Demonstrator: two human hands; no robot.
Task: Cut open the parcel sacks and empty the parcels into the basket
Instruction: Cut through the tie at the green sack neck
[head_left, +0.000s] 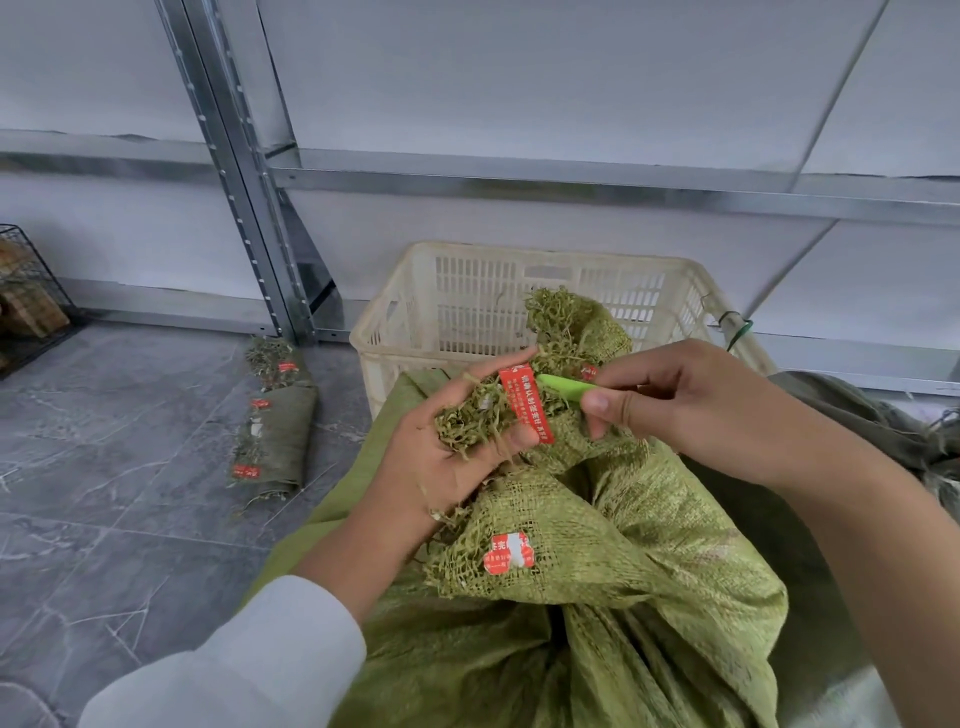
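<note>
— Parcel sack (649, 571): where is it, and is it open yet?

— It is a green woven sack, standing full in front of me and leaning against the near side of a pale plastic basket (363, 332). Its frayed, bunched neck (561, 322) rises just above the basket's rim. I judge it not yet open: the neck is gathered and a red seal strip (524, 402) crosses it.

— What are your hands doing?

— My left hand (457, 447) grips a tuft of the frayed neck, fingers curled round it, with the red strip lying across them. My right hand (691, 400) pinches a small bright green cutter (563, 387) between thumb and fingers. Its tip meets the edge of the red strip.

— So how far along is the job?

— Early for this sack, I think. The cut is only starting and nothing has been tipped out. The part of the basket that shows holds no parcels, though the sack hides some of it.

— Anything already finished?

— On the grey floor to my left lie folded green sacks (280, 421) with red labels. They look flat, so I take them for emptied ones, but I cannot see where their contents went. A darker sack (857, 415) lies to my right; whether it is full I cannot tell. What remains here: sever the seal, spread the neck, lift and pour.
</note>
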